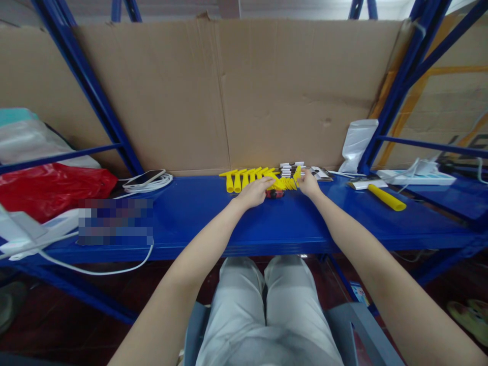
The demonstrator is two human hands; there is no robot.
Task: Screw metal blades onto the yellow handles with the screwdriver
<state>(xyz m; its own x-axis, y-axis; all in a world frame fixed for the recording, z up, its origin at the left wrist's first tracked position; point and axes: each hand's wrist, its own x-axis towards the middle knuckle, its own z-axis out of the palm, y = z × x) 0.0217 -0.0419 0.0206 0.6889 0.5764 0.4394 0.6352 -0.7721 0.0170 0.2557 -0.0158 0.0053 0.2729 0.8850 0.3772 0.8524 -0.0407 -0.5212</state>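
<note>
My right hand [309,184] is closed on a small flat yellow plastic piece [297,173], held tilted above the blue shelf. My left hand [256,193] lies with its fingers stretched toward a row of overlapping yellow pieces [286,183]; its fingertips are partly hard to make out. Left of it, several yellow T-shaped plastic handles [237,182] stand side by side, hollow ends toward me. A small red-and-black object [274,193] lies between my hands. Behind them is a stack of black-and-white packets [292,169].
A yellow tubular handle [387,197] and a power strip [417,177] lie at right, near a white pouch [358,145]. Coiled white cable [148,183] and a red bag [57,188] are at left. Cardboard [267,96] closes off the back of the blue shelf [282,223].
</note>
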